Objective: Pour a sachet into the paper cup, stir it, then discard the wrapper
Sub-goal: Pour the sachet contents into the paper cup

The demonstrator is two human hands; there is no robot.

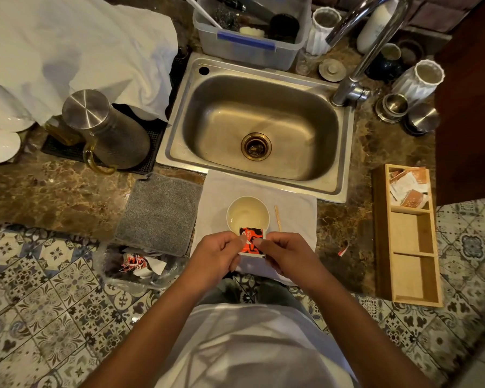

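Note:
A white paper cup (pixel 247 212) holding pale liquid stands on a white towel (pixel 294 211) in front of the sink. Just at its near rim, a red, black and white sachet (pixel 252 238) is pinched between both hands. My left hand (pixel 217 254) grips its left edge and my right hand (pixel 282 254) grips its right edge. A wooden stir stick (pixel 277 217) lies on the towel to the right of the cup. A small torn red and white strip (pixel 343 249) lies on the counter further right.
A steel sink (pixel 261 130) lies behind the cup, with the tap (pixel 367 51) at its right. A wooden box (pixel 406 236) holding sachets stands at right. A grey mat (pixel 160 212) and a waste bag with wrappers (pixel 140 264) are at left. A metal jug (pixel 107 130) stands further left.

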